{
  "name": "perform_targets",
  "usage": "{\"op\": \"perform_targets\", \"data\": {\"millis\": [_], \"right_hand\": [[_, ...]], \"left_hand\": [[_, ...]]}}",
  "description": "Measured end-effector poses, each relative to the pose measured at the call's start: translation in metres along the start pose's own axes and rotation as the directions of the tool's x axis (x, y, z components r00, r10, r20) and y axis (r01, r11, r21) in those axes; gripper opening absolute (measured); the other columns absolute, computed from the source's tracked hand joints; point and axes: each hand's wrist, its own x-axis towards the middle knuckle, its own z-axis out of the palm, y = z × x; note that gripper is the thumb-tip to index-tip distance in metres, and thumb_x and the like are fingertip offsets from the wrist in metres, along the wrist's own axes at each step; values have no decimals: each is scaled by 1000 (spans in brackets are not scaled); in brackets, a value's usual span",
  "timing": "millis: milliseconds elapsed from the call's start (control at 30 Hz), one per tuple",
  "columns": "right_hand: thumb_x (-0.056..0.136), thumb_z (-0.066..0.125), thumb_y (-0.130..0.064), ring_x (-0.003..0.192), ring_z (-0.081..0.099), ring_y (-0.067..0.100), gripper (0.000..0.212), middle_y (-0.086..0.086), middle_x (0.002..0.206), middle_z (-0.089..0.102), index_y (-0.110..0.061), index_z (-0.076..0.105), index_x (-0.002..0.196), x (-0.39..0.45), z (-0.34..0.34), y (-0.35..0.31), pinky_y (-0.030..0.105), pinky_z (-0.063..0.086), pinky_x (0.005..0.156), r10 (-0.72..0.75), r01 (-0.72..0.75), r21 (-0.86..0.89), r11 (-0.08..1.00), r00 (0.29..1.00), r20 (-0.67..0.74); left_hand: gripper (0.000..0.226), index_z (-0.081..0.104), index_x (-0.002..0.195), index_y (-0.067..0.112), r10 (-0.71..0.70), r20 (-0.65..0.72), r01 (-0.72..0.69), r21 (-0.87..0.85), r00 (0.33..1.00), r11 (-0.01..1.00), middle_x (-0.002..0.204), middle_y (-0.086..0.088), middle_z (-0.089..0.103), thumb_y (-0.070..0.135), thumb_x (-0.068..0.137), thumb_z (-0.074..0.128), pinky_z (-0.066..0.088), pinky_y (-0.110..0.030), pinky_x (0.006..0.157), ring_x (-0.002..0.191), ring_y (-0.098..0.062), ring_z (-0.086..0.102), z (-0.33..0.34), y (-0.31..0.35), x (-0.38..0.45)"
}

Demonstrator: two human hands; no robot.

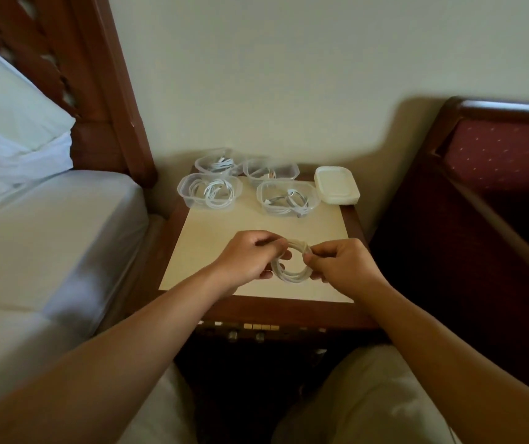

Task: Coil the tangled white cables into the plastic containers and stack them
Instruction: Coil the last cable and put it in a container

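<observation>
White cable (pixel 292 264) wound in a round coil, ring face toward the camera, no long axis, held above the worktop (pixel 224 232), left grip (pixel 250 257) and right grip (pixel 340 264) pinching opposite sides, four containers (pixel 210 190) behind holding coiled cables

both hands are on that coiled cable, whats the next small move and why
Probably tuck in the loose end, then pick a container. The left hand and right hand pinch a nearly round coil above the table, and all four visible containers, like the near-right one, already hold cable.
</observation>
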Motion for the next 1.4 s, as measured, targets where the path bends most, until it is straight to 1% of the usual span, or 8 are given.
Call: {"op": "perform_targets", "data": {"millis": [167, 300, 433, 567, 767, 933, 1233, 1400], "right_hand": [[93, 74, -28, 72, 75, 13, 10, -2, 76, 77, -24, 77, 84, 61, -11, -9, 37, 64, 79, 78, -70, 166, 984, 996, -41], [93, 73, -26, 77, 76, 20, 20, 2, 77, 76, -25, 73, 74, 122, -22, -20, 41, 64, 80, 97, -61, 200, 978, 980, -174], [94, 70, -22, 77, 76, 26, 26, 8, 76, 76, -23, 73, 68, 187, -26, -33, 49, 63, 78, 81, -35, 172, 984, 961, -265], [92, 66, -18, 72, 76, 28, 22, 11, 72, 76, -12, 77, 74, 248, -22, -45, 49, 63, 74, 68, -24, 151, 988, 952, -297], [90, 64, -11, 70, 76, 31, 16, 16, 70, 75, -2, 77, 85, 327, -3, -67, 46, 65, 69, 18, -9, 48, 999, 981, -192], [87, 56, -7, 48, 61, 26, 23, 19, 70, 74, 6, 74, 91, 360, 12, -79, 29, 55, 52, 7, -2, -166, 986, 999, 32], [80, 55, -9, 68, 58, 24, 12, 4, 72, 59, -10, 55, 68, 377, 28, -79, 29, 43, 60, -141, 125, -568, 814, 990, 16], [83, 62, -10, 60, 55, 17, 12, 4, 67, 59, -7, 62, 71, 381, 34, -69, 25, 37, 50, -158, 135, -598, 790, 987, 14]], "left_hand": [[35, 69, 113, 23, -78, -111, 68, -89, 991, 994, 108, 4, 76, 47, 105, 46, 56, -45, 95, 97, -19, 74, -11, 15, 60], [38, 71, 99, 15, 66, -260, -14, 196, 963, 981, 103, -5, 74, 46, 100, 50, 54, -47, 89, 98, -27, 70, -25, 20, 113], [25, 72, 117, 17, 187, -252, -47, 474, 949, 879, 119, -2, 72, 23, 99, 56, 48, -31, 92, 114, -22, 63, -41, 25, 165], [34, 68, 123, 19, 217, -216, -7, 693, 952, 721, 130, -6, 65, 17, 93, 52, 48, -37, 97, 120, -28, 59, -55, 25, 211], [47, 62, 129, 26, 230, -103, 0, 912, 968, 410, 129, -5, 62, 17, 84, 51, 41, -43, 99, 120, -34, 53, -68, 20, 254], [46, 60, 130, 30, 202, -42, -20, 955, 979, 297, 122, -5, 64, 20, 86, 54, 36, -42, 100, 119, -36, 52, -73, 17, 266], [37, 71, 118, 26, 252, 2, -78, 953, 968, 291, 110, -5, 71, 16, 86, 55, 42, -41, 100, 111, -34, 62, -78, 13, 272], [36, 72, 113, 23, 228, -11, -66, 943, 974, 327, 114, -4, 71, 14, 83, 53, 44, -43, 103, 113, -32, 62, -81, 9, 275]]}}
